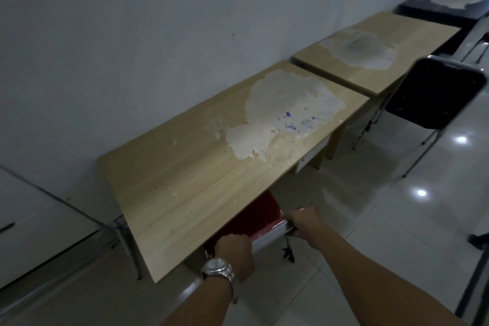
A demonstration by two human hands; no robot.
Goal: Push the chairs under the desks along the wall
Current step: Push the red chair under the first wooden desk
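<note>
A red chair [254,217] sits mostly under the nearest wooden desk [185,180], whose top has a large worn white patch. Only the chair's red back and metal top rail show past the desk edge. My left hand [234,254], with a metal watch on the wrist, grips the left end of that rail. My right hand [307,222] grips the right end. A black chair [436,92] stands out on the floor in front of the second wooden desk [375,50], with its seat not under the desk.
A dark desk [444,5] stands further along the wall at the top right, with a chair leg [476,47] beside it. Glossy white floor tiles [397,219] spread to the right. A low white surface [31,219] lies at the left. A dark object [479,241] is at the right edge.
</note>
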